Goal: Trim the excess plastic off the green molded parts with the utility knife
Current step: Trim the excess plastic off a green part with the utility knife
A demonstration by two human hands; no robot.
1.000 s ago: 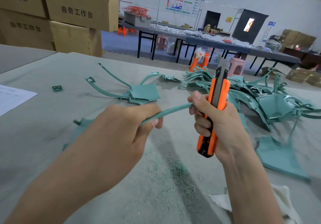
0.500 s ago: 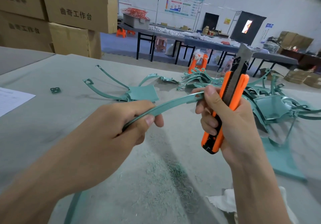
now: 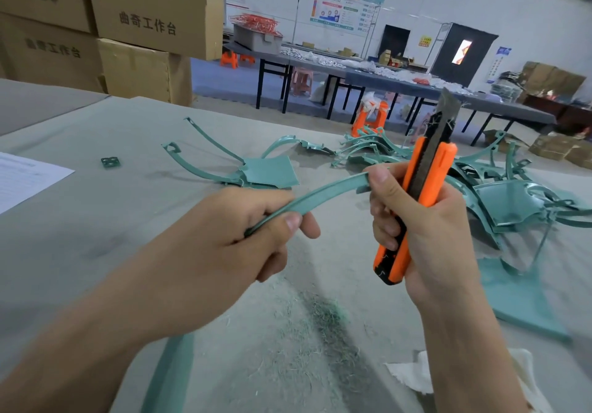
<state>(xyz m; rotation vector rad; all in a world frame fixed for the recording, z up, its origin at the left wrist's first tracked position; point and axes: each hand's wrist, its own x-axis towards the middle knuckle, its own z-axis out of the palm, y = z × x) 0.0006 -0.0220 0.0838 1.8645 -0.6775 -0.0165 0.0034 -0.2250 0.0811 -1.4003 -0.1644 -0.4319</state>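
My left fingers (image 3: 288,220) pinch the green strip (image 3: 330,190), hiding its near end; right fingers (image 3: 382,185) wrap the knife (image 3: 439,175); parts pile (image 3: 499,195) at 2 o'clock.

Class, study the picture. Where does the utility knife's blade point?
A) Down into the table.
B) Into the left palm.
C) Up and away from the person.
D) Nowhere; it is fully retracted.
C: the right hand holds the utility knife upright, with its blade extended above the green strip that the left hand grips.
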